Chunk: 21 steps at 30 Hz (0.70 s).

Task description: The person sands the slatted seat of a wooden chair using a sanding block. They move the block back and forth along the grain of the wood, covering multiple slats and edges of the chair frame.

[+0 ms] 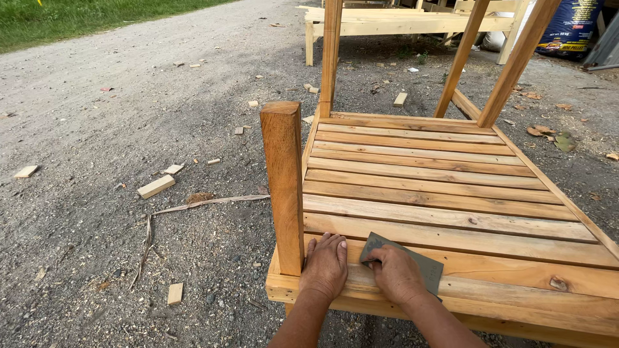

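An upturned slatted wooden table (445, 187) lies on gravel with its legs pointing up. My left hand (324, 265) rests flat on the nearest slat, right beside the base of the near leg (284, 180). My right hand (396, 274) presses a grey sheet of sandpaper (425, 264) onto the same slat, fingers bent over its left corner. Both forearms come in from the bottom edge.
Three more legs (331, 58) rise at the far end. Wood offcuts (155, 186) and chips litter the gravel on the left. Another pale wooden piece of furniture (387, 22) stands at the back, with a dark blue bag (570, 26) at top right. Grass borders the far left.
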Tool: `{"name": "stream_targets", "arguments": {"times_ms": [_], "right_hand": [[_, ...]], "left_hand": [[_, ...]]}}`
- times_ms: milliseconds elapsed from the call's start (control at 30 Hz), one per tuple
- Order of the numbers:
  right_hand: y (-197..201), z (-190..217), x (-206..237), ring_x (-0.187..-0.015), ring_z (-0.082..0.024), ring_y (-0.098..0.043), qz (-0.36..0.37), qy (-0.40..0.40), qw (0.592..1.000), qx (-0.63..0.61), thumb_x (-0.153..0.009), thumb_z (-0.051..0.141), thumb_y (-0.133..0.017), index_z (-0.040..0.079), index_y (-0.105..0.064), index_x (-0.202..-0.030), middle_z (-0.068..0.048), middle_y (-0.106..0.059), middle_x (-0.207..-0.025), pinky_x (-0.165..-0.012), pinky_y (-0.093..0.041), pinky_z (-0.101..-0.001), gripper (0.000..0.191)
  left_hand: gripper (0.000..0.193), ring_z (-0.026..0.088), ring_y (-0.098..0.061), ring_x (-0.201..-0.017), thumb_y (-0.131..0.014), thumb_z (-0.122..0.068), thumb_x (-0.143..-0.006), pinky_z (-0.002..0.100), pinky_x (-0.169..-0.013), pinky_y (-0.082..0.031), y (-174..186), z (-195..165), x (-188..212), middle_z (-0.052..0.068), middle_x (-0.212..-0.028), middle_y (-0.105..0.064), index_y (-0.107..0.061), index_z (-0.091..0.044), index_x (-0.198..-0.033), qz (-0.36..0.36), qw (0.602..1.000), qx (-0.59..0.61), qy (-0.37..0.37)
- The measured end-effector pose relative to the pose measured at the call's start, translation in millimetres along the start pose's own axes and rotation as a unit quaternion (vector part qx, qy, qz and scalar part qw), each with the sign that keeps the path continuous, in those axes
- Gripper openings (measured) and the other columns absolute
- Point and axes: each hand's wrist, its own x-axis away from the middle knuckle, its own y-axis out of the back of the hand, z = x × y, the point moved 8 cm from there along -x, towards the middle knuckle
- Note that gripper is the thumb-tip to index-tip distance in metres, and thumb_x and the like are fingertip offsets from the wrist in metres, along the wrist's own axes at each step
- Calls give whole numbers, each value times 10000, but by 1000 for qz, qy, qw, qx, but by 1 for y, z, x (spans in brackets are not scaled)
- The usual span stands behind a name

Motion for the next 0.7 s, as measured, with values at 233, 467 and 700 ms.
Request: {"name": "stream_targets", "arguments": {"times_ms": [233, 467, 700], "right_hand": [[-7, 7, -11, -1087, -167, -687, 7, 61, 998, 33, -963, 213, -648, 250, -808, -1056, 35, -721, -1098, -1044, -527, -377, 188], [-7, 6, -1, -1015, -194, -723, -9, 50, 999, -4, -943, 221, -663, 241, -807, -1053, 21, -735, -1054, -990, -567, -372, 183], [-10, 21, -3, -1118, -206, -657, 17, 42, 997, 69, -963, 243, -657, 280, -780, -1093, 12, -691, -1100, -1044, -513, -397, 182]], "left_hand": [[559, 207, -324, -1510, -223, -390, -1077, 416, -1287, -126, 0, 1, 0, 54, -1494, -537, -573, -85, -1388, 2, 1000, 5, 4], [553, 226, -354, -1498, -236, -380, -1081, 427, -1285, -148, 0, 3, -1, 74, -1471, -564, -591, -68, -1369, -11, 1000, 23, -6], [547, 237, -354, -1495, -245, -381, -1079, 432, -1277, -152, 1, 3, 0, 79, -1472, -560, -597, -67, -1356, -18, 999, 25, -16]]}}
